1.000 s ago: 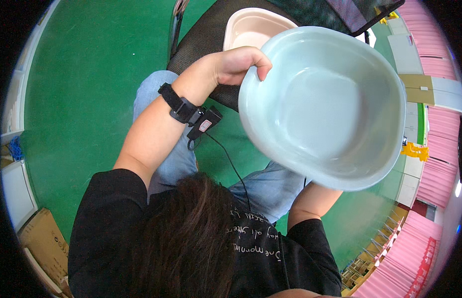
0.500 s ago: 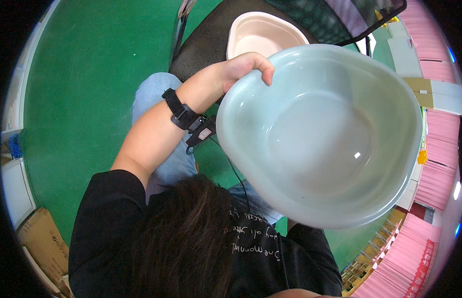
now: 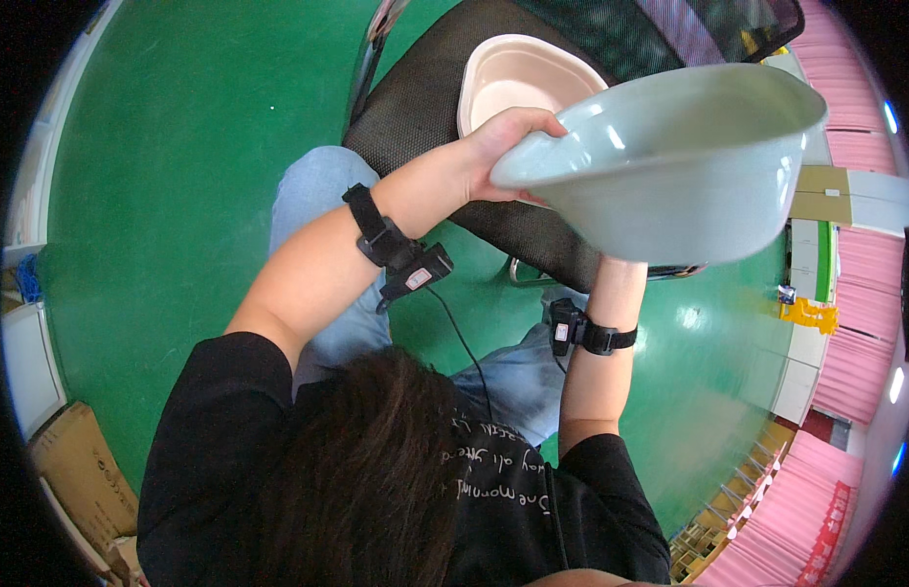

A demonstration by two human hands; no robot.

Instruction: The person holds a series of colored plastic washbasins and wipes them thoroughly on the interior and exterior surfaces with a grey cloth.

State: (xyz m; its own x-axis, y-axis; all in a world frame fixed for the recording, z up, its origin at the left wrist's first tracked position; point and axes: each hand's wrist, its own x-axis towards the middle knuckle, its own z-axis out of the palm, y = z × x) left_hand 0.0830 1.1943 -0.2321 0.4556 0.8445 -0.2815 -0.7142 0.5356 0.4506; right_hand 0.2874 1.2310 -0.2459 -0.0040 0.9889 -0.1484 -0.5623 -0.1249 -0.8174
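Note:
A large pale blue-green basin [image 3: 669,201] is tilted in the air, its opening turned away from me and to the upper side. My left hand [image 3: 508,147] is closed on its left rim, the thumb over the edge and fingers beneath. My right forearm rises to the basin's underside, where the basin hides my right hand; its fingers do not show. Behind the basin, a smaller cream-coloured basin [image 3: 513,93] rests on the black mesh seat of a chair [image 3: 415,108], partly covered by my left hand and the big basin.
Black straps with small devices are on both wrists, and a thin cable [image 3: 459,328] hangs from the left one. A green floor [image 3: 171,215] surrounds the chair. Pink curtains [image 3: 860,269] and white cabinets line the right side; a cardboard box [image 3: 83,474] stands at lower left.
The large basin has tipped from facing me to nearly side-on, and moved up. My right forearm, hidden before, now shows below it. The left hand keeps its grip on the rim.

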